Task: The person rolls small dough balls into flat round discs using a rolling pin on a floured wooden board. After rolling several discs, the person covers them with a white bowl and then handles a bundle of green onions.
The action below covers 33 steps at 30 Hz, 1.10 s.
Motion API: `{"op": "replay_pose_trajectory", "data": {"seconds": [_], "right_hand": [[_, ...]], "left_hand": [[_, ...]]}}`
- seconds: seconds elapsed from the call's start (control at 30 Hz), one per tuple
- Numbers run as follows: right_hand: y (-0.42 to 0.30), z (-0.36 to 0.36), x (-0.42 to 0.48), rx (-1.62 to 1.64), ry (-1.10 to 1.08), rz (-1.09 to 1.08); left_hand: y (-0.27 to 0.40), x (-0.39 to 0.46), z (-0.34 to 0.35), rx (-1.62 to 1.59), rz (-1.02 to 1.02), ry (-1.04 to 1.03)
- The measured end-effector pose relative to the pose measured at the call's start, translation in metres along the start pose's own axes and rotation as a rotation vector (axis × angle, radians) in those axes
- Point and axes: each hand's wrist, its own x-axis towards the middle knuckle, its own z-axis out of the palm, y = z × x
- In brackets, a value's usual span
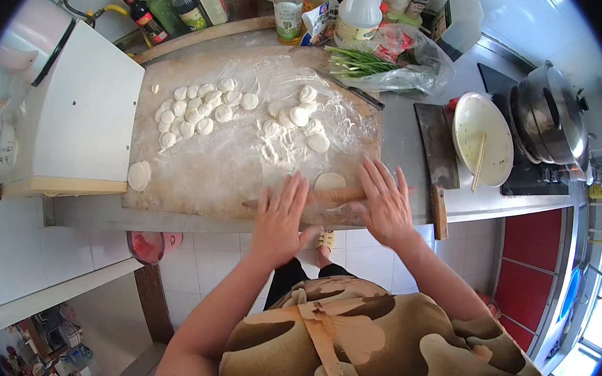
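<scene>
My left hand point(281, 220) and my right hand point(388, 203) lie palm down across a wooden rolling pin point(329, 196), fingers stretched out, near the front edge of a floured wooden board point(195, 171). Between the hands, a flat round of dough point(329, 180) shows just beyond the pin; its near part is hidden. Farther back on the right lies a cluster of small dough pieces point(299, 115) amid loose flour. A larger group of dough pieces point(203, 125) spreads over the board's left half. At the left edge rest thin rolled rounds point(139, 176), apparently stacked.
A knife point(371, 99) lies over the board's right edge, beside green stalks point(356, 62) in a plastic bag. Right of the board are a cleaver point(436, 143), a white bowl point(483, 114) with chopsticks, and a metal pot point(556, 106). Bottles line the back; a white cabinet point(78, 112) borders the left.
</scene>
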Motion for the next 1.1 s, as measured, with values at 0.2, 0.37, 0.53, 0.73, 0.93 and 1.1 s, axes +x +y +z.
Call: {"op": "replay_pose_trajectory", "data": {"seconds": [0.2,0.37,0.53,0.73,0.93,1.1], "right_hand": [[0.007,0.006,0.060,-0.024,0.092,0.026],[0.001,0.005,0.001,0.013,0.014,0.027],[0.007,0.005,0.062,-0.035,0.107,0.032],[0.007,0.002,-0.012,-0.005,-0.002,0.043],[0.009,0.002,0.059,-0.028,0.109,0.001],[0.014,0.002,-0.005,0.014,0.013,0.043]], "left_hand": [[-0.024,0.048,-0.001,0.049,-0.099,0.106],[0.002,0.009,-0.003,-0.018,-0.038,0.012],[-0.031,0.060,0.001,0.043,-0.147,0.117],[0.001,0.001,-0.003,-0.044,0.009,-0.017],[-0.030,0.052,0.001,0.100,-0.151,0.129],[-0.001,0.013,-0.007,0.053,-0.035,-0.044]]}}
